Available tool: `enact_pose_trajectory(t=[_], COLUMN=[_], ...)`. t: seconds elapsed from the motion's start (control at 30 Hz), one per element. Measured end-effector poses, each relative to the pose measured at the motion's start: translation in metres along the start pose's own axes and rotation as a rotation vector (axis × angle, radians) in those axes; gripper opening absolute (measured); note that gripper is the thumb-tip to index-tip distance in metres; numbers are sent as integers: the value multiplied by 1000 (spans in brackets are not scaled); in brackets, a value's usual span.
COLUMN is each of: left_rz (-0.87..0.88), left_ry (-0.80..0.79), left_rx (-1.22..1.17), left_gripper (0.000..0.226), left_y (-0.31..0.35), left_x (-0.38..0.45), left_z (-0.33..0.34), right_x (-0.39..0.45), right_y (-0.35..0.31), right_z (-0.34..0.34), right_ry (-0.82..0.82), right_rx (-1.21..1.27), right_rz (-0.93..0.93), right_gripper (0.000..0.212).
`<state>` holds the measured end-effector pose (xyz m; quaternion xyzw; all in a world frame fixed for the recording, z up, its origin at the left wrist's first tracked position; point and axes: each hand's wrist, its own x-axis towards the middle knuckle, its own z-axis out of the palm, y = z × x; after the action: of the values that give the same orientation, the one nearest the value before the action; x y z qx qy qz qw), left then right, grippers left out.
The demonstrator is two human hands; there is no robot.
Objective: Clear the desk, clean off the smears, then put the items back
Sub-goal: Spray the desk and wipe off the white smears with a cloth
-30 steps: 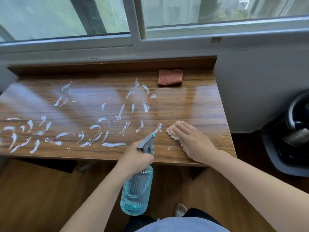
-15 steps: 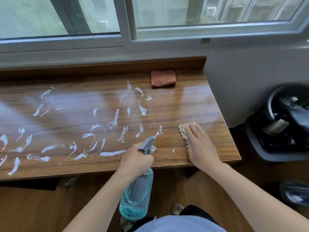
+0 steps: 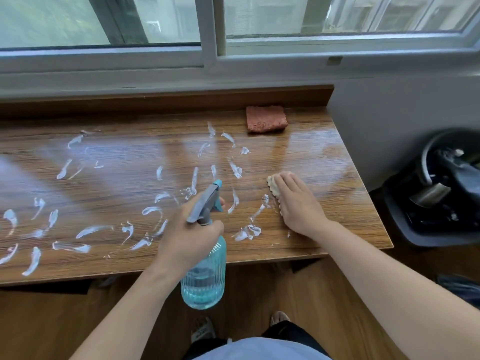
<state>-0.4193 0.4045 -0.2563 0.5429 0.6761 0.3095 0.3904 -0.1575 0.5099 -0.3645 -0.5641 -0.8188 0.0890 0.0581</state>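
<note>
The wooden desk [image 3: 324,157] under the window carries several white smears [image 3: 93,229] across its left and middle. My left hand [image 3: 189,237] grips the neck of a blue ribbed spray bottle [image 3: 204,279] with a grey trigger head, held over the desk's front edge, nozzle aimed at the smears. My right hand [image 3: 298,203] lies flat, fingers straight, pressing a pale cloth [image 3: 273,184] onto the desk right of the smears. Most of the cloth is hidden under the hand.
A reddish-brown folded cloth [image 3: 266,122] lies at the desk's back right. A wooden ledge and window run behind. Right of the desk, on the floor, stands a dark bin [image 3: 441,193] with items inside. Wooden floor lies below the front edge.
My right hand with the cloth slid right and away from me across the desk. The spray bottle rose a little, its nozzle now over the smears. The view shifted.
</note>
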Motion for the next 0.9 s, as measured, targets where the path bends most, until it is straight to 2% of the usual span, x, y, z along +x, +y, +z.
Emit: enact_pose_trajectory(t=[0.07,0.17,0.27,0.37,0.5,0.57,0.6,0.73,0.8,0.9], left_rz=[44,98,159,190,206,225,228,255,260,251], left_ry=[52,95,146,153,132,121,122,131,136,143], left_rx=[3,-12,-20,0,24,52,65,118,127,119], left_gripper=[37,41,44,47,43,42,42,36,37,37], left_y=[-5,-7,-8,-11,-10,-7,-5,0,-2,-3], left_x=[0,1,0,3,6,7,9,11,11,10], left_z=[-6,-11,-13,-12,-11,-9,-8,-3,-2,-1], right_x=[7,-25,-69,-65,-17,-12,-19,-87,-105,-78], right_y=[-13,-31,-30,-11,-10,-28,-39,-54,-34,-1], right_z=[-2,-6,-8,-11,-8,-4,-2,-3,-10,-17], right_ry=[12,-6,-101,-86,30,59,58,-13,-34,0], right_rx=[-2,10,8,-16,22,55,67,73,30,-33], right_rz=[-28,-235,-354,-255,51,144,124,-165,-146,7], right_gripper=[63,65,66,62,55,54,57,67,67,61])
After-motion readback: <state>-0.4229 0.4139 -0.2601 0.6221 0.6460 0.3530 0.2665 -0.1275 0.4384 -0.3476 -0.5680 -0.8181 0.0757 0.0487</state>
